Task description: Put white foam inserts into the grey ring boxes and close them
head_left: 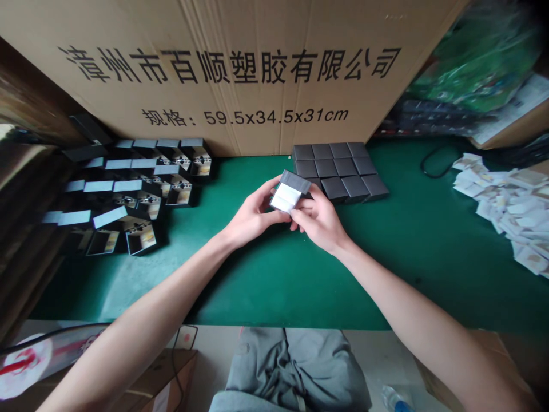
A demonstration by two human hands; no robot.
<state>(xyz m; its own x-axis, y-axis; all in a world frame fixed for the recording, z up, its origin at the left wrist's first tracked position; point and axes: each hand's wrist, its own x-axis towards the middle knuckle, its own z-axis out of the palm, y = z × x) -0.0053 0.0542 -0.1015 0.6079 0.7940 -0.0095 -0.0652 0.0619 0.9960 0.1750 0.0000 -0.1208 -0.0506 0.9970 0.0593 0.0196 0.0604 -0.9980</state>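
Note:
My left hand [252, 217] and my right hand [322, 222] hold one small black box [295, 181] between them, above the middle of the green table. Fingers of each hand grip its opposite sides, and both thumbs are at its near edge. A white piece [285, 198] shows on the near part of the box; whether it is an insert or a lining I cannot tell. Just behind my right hand, closed black boxes [343, 167] sit in tight rows. Farther to the left stand several black boxes with raised lids [141, 236], with pale insides and metal hinges.
A large printed cardboard carton [257, 131] stands along the back of the green table [266, 280]. White packets or cards [510, 212] lie heaped at the right, near a black cable [429, 163]. Stacked brown boards [26, 229] border the left side. Green plastic wrapping [484, 63] is at back right.

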